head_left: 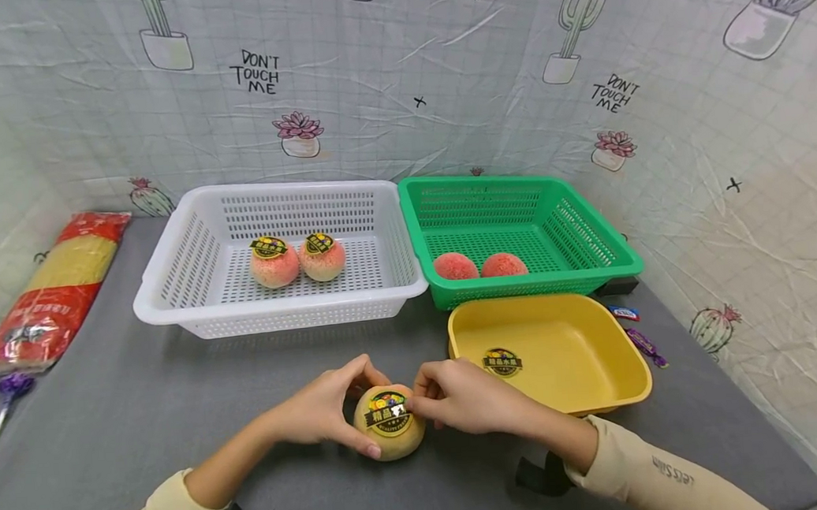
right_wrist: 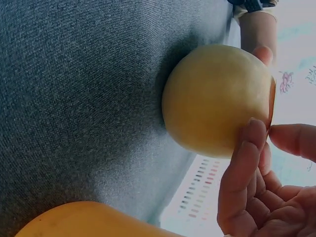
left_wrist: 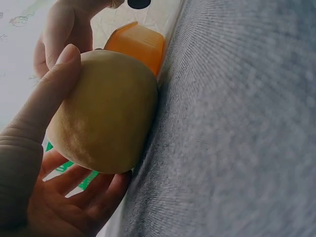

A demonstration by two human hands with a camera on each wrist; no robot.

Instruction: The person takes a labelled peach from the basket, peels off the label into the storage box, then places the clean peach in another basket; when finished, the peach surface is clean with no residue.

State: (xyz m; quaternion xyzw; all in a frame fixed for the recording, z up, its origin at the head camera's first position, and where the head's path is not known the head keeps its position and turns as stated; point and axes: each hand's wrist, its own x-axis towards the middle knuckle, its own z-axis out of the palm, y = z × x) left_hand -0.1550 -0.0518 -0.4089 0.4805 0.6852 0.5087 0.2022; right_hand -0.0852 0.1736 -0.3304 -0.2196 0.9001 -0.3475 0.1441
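Left hand (head_left: pixel 323 411) cups the peach (head_left: pixel 389 426) on the table (head_left: pixel 142 408); right hand (head_left: pixel 461 397) pinches its sticker (head_left: pixel 389 413). Yellow tray (head_left: pixel 565 355) sits at two o'clock.

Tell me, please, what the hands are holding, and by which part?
The left hand grips the yellow fruit round its side; the right hand pinches the sticker's edge on top.

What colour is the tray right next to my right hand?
Yellow tray, with a dark round sticker inside; the head view shows it best.
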